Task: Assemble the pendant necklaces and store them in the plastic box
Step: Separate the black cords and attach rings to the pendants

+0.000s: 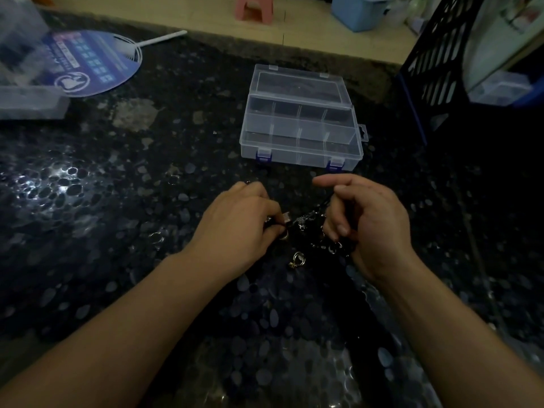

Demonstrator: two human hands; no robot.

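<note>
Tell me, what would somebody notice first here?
Two hands meet low in the middle: the left hand pinches a small silver piece, and the right hand curls beside tiny rings. Behind them sits an open clear box, with a blue fan far left.

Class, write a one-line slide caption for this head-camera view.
Both hands pinch small pendant parts over a dark table, near the open plastic box.

On the dark speckled table (117, 201) the left hand (241, 222) pinches a small metal piece (286, 217) while the right hand (368, 219), fingers curled and forefinger out, holds a dark cord (323, 203) above loose pendants (298, 260), just short of the open clear box (300, 128), a fan (88, 63) far left
</note>
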